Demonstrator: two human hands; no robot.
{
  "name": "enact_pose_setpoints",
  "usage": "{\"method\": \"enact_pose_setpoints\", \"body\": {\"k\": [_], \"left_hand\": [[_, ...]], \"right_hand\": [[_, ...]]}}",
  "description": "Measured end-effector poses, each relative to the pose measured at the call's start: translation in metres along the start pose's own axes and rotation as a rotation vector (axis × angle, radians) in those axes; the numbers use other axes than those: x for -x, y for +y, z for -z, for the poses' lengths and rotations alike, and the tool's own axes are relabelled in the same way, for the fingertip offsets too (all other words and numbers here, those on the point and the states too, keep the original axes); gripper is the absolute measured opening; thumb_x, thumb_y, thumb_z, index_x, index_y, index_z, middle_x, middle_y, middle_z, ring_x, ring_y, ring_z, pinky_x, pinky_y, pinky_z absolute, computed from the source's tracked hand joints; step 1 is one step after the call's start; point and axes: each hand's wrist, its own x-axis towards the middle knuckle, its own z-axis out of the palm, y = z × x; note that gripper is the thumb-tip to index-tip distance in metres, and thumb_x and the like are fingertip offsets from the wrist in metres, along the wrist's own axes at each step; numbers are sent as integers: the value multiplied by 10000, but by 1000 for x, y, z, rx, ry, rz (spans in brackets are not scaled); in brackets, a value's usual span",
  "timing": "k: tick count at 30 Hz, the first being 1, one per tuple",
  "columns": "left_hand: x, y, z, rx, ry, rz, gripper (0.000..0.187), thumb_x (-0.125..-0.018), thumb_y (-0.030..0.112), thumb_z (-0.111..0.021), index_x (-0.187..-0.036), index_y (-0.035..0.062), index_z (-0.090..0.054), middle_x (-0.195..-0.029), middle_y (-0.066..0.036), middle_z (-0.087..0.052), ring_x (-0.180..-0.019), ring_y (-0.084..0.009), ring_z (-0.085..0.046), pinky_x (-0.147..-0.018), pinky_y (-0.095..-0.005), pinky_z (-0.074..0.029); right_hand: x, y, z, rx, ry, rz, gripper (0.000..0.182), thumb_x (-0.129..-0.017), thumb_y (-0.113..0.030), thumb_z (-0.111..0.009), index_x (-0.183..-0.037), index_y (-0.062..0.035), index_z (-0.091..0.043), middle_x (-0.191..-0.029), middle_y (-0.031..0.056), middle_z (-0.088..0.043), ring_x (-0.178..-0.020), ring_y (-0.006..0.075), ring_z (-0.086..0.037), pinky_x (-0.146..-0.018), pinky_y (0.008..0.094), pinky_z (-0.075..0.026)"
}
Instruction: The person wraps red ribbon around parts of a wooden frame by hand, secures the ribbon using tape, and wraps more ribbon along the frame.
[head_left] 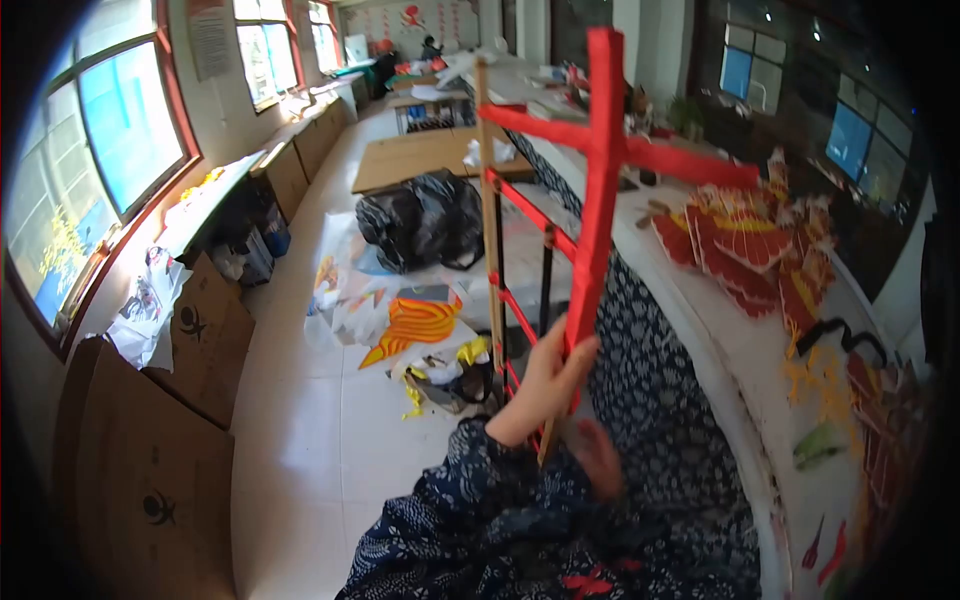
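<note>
A tall frame of wooden strips [605, 130] wrapped in red stands upright in front of me. Red crossbars and thin black rods join its strips, and one long strip is bare wood. My left hand [548, 388] is closed around the front red strip near its lower part. Below and to the right, my right hand [598, 460] is blurred close to the foot of the frame. Its fingers are smeared and partly hidden, so I cannot make out whether it grips anything.
On the right, a long table [690, 330] carries red-and-yellow cut pieces [740, 240], a black strip [845, 335] and small scissors [813, 545]. A black plastic bag [420, 220] and a yellow-orange striped piece [420, 325] lie on the floor. Cardboard boxes [150, 470] line the left wall.
</note>
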Motion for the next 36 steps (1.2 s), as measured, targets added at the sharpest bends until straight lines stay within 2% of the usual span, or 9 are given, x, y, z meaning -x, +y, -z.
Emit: {"method": "enact_pose_setpoints", "body": {"k": [2, 5, 12, 17, 21, 24, 28, 31, 36], "left_hand": [[-9, -1, 9, 16, -27, 54, 171, -978, 213, -538, -1046, 63, -492, -657, 45, -468, -544, -34, -435, -478, -192, -346], [-28, -13, 27, 86, -86, -34, 184, -998, 233, -501, -935, 66, -456, -637, 22, -474, -513, -58, -443, -469, -199, -358], [-40, -14, 45, 14, -6, -91, 175, -1008, 226, -474, -1027, 56, -436, -718, -11, -439, -603, -101, -439, -559, -240, -398], [-29, -9, 48, -13, 12, -130, 183, -1009, 239, -471, -1018, 60, -431, -725, -14, -435, -606, -103, -436, -559, -244, -399], [-31, -5, 58, -1, 41, -179, 181, -1012, 231, -463, -1018, 53, -434, -725, -18, -451, -597, -102, -444, -550, -241, -398], [-31, -10, 64, 53, 82, -181, 169, -1014, 206, -457, -1018, 38, -442, -722, -23, -485, -578, -98, -463, -525, -237, -396], [-37, -7, 71, -17, 127, -170, 177, -1012, 212, -463, -1028, 37, -438, -723, -21, -481, -595, -100, -475, -536, -229, -399], [-44, -6, 72, -46, 66, -130, 189, -1011, 221, -468, -1046, 38, -432, -737, -21, -486, -621, -100, -496, -543, -224, -407], [-46, -8, 66, -115, 88, -138, 190, -1010, 219, -468, -1049, 37, -427, -753, -30, -495, -632, -105, -512, -547, -229, -433]], "right_hand": [[-12, -36, -10, 61, 75, -32, 582, -865, -24, -559, -1413, -12, -364, -1410, 123, -436, -1327, 223, -388, -1094, 352, -303], [-35, -60, -1, 156, -4, -8, 551, -889, -23, -549, -1410, -12, -369, -1413, 111, -437, -1325, 209, -389, -1091, 332, -300], [-79, -77, -14, 396, -48, -12, 537, -908, -81, -596, -1398, -20, -386, -1407, 111, -446, -1316, 177, -392, -1071, 333, -321], [-135, -36, -4, -61, -232, -185, 439, -905, -75, -607, -1316, -14, -463, -1362, 119, -475, -1298, 152, -398, -1064, 333, -328], [-159, -43, -4, 85, -428, -10, 419, -907, -136, -635, -1291, -42, -497, -1171, 32, -565, -1054, 100, -534, -951, 279, -409], [-152, -56, 4, 259, -288, -15, 284, -913, -105, -611, -1182, -37, -556, -959, 19, -625, -853, 101, -599, -808, 272, -484], [-132, -98, 11, 100, -173, -125, 181, -904, -89, -608, -1077, -35, -593, -791, 23, -646, -647, 119, -611, -642, 282, -510], [-112, -142, 5, 1035, -27, 202, 213, -889, -114, -620, -1092, -49, -602, -784, 74, -679, -562, 164, -628, -556, 312, -508], [-90, -170, -6, 455, -92, -142, 345, -910, -279, -610, -1172, -57, -583, -883, 148, -698, -676, 217, -677, -611, 337, -528]]}}
